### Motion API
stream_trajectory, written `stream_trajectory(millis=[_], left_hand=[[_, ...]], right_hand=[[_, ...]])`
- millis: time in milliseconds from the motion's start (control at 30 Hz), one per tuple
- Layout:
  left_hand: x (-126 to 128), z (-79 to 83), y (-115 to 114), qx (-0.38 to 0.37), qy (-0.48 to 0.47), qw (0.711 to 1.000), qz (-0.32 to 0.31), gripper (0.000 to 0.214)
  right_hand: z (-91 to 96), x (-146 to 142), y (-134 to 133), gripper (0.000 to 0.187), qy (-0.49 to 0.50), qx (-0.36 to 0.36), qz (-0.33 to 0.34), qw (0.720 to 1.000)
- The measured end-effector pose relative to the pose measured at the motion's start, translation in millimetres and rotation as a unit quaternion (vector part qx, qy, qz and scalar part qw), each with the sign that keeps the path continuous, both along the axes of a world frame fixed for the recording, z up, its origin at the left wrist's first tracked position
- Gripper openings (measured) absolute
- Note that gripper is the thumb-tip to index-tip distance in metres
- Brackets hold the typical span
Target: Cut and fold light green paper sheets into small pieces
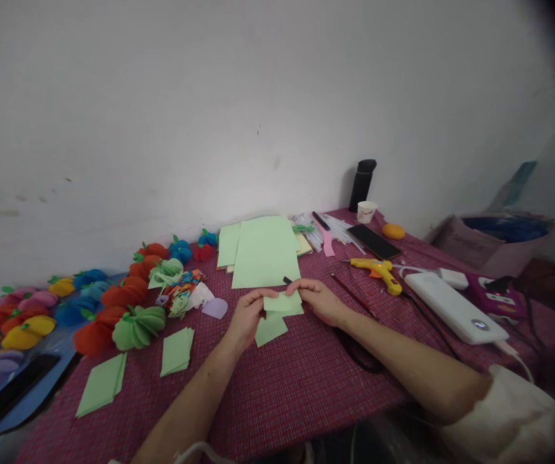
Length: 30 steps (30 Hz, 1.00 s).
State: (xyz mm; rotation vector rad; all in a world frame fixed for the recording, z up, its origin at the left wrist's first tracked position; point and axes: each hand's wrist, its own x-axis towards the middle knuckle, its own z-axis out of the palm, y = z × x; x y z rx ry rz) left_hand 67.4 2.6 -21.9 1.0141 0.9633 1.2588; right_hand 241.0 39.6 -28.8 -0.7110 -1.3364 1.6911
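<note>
Between my two hands is a small piece of light green paper [283, 302], held up over the table. My left hand [249, 316] pinches its left edge, fingers closed. My right hand [320, 300] grips its upper right corner between thumb and fingers. Just below the held piece, another green paper piece [271, 331] lies on the tablecloth. A small dark object [287, 280] shows right behind my right fingertips; I cannot tell what it is. Large green paper sheets [265, 251] are stacked beyond my hands.
Paper pumpkins [139, 327] in several colours crowd the left side, near paper scraps [187, 293]. Small green paper stacks [176, 351] lie left of my arm. To the right are a yellow glue gun [378, 270], a pencil [354, 295], a phone [374, 241], a power bank [456, 309] and a black bottle [361, 185].
</note>
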Motion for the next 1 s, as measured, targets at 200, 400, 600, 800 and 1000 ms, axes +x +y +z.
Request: stream_trajectory(millis=[200,400,600,800,1000], left_hand=[[1,5.0,-3,-0.008,-0.046,0.999,-0.016,0.008],[3,8.0,-5,-0.015,-0.063,0.998,-0.023,0.006],[-1,7.1,-4,-0.017,-0.041,0.999,-0.026,0.008],[-4,5.4,-3,0.0,-0.005,0.999,-0.039,0.016],[4,3.2,-5,0.003,0.17,0.984,-0.062,0.029]], right_hand=[[1.4,0,-1,0.015,0.02,-0.012,0.012,1.0],[3.3,-1,-3,0.013,0.024,-0.028,0.019,0.999],[6.3,3,-4,0.015,-0.005,0.004,0.031,0.999],[12.7,9,-6,0.023,-0.133,0.179,-0.02,0.975],[12.0,8,-12,0.025,-0.18,0.239,0.013,0.954]])
